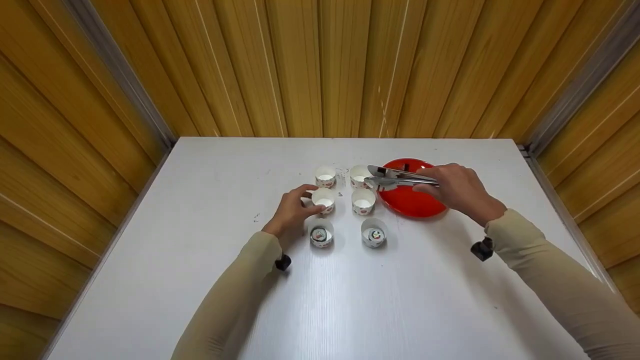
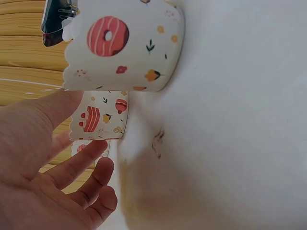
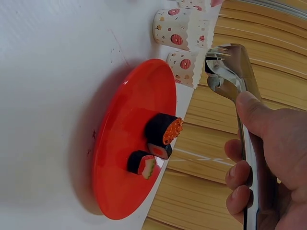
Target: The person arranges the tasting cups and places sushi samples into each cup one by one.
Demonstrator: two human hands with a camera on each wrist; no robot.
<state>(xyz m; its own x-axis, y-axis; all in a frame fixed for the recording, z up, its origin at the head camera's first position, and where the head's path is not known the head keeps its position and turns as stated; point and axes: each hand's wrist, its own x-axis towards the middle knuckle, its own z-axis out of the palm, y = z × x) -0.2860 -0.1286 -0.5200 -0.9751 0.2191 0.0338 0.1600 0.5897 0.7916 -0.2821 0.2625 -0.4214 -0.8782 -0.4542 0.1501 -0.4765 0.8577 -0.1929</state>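
Observation:
My left hand (image 1: 295, 209) holds a white paper cup (image 1: 324, 200) in the middle of the left row, thumb at the near side and fingers beyond it. Red cake prints mark this cup's wall (image 2: 91, 120) in the left wrist view. My right hand (image 1: 457, 190) grips metal tongs (image 1: 400, 177), raised between the red plate (image 1: 415, 205) and the far right paper cup (image 1: 360, 176). A small dark piece (image 3: 209, 70) shows at the tongs' tips, mostly hidden. Three sushi rolls lie on the plate, one topped with orange roe (image 3: 173, 130).
Paper cups stand in two rows on the white table (image 1: 200, 210). Sushi rolls sit inside the near left cup (image 1: 321, 242) and the near right cup (image 1: 374, 242). An empty-looking cup (image 1: 363, 201) stands between the right row's ends. Yellow wood-look panels (image 1: 300, 70) enclose the table.

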